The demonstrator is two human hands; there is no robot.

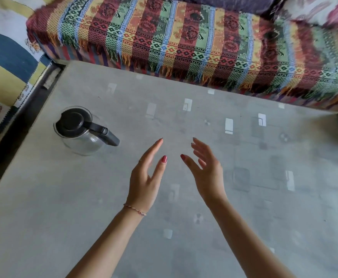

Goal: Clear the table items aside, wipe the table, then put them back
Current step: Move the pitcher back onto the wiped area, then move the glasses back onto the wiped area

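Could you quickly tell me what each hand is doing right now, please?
Left hand: open, fingers straight, holding nothing, above the table.
Right hand: open, fingers relaxed and spread, holding nothing.

Sofa (pixel 184 37) ran along the far side, draped in a striped woven throw (pixel 204 49) with fringed lower edge. Second seat at left carried a blue, yellow and white cover (pixel 5 57). Soft daylight reflected as pale rectangles off the glossy grey surface in front.

One jug (pixel 80 130) (glass), two hands (pixel 145 177)
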